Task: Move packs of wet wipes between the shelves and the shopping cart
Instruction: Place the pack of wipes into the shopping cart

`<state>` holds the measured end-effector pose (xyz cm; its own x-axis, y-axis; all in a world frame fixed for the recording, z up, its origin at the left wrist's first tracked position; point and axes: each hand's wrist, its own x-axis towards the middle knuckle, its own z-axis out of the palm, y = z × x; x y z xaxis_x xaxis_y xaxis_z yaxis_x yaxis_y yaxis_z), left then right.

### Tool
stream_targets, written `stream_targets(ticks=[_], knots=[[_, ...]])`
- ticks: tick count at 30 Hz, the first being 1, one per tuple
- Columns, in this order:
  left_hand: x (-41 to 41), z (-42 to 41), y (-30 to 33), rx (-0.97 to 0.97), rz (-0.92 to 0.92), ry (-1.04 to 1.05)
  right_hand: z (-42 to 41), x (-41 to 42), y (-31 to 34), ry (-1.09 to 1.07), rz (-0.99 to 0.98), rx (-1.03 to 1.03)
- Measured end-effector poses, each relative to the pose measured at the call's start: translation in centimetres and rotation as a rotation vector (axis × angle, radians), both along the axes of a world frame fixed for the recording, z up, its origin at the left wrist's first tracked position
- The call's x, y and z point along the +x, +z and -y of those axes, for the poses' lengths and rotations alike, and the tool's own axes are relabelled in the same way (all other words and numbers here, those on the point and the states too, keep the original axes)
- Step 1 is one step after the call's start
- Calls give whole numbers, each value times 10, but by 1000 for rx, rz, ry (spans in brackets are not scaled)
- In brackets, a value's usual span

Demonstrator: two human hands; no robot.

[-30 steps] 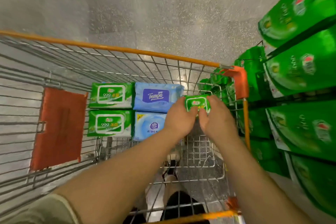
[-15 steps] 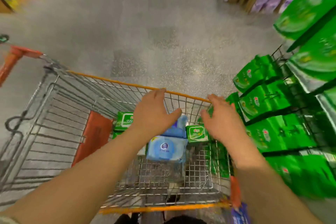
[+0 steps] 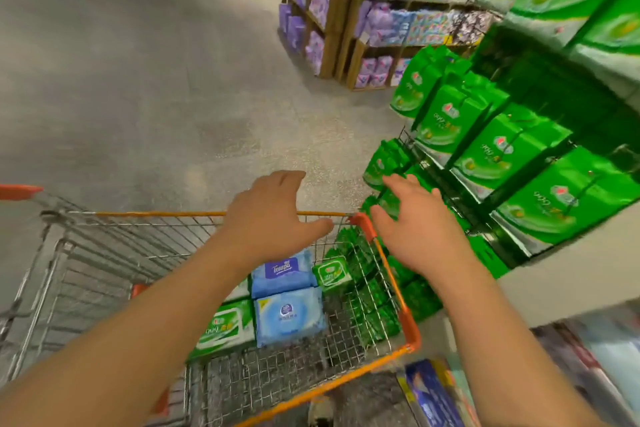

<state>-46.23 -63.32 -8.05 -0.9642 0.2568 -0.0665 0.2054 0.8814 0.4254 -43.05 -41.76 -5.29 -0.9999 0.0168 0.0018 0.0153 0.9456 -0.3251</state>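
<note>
The wire shopping cart (image 3: pixel 221 214) with orange trim stands below me. In it lie a small green wipes pack (image 3: pixel 331 273), a blue Tempo pack (image 3: pixel 282 274), a pale blue pack (image 3: pixel 289 319) and a green-and-white pack (image 3: pixel 223 328). My left hand (image 3: pixel 273 218) hovers open above the cart's far rim, holding nothing. My right hand (image 3: pixel 412 222) is open too, just right of the cart's orange corner, fingers stretched towards the small green packs (image 3: pixel 382 163) on the low wire rack. Neither hand touches a pack.
Large green packs (image 3: pixel 491 152) fill the shelves on the right. A wooden stand of purple packs (image 3: pixel 367 17) rises farther down the grey aisle. Blue and red goods (image 3: pixel 436 395) lie on a low shelf at bottom right.
Both hands let go of the small green pack in the cart, then lifted up and away to the right towards the shelf. My view tilted upward along the aisle.
</note>
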Motion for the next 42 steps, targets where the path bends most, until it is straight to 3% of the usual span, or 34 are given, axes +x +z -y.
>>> stream_targets(ticks=[16,29,42], knots=[[112,-169,90,-17,-123,-619,-141,222,71,-438,-81,21],[295,-341,133,55,-208,-952,-267,491,91,-811,-52,41],[492,-485,127,113,-214,-1286,-323,724,91,-1169,-24,6]])
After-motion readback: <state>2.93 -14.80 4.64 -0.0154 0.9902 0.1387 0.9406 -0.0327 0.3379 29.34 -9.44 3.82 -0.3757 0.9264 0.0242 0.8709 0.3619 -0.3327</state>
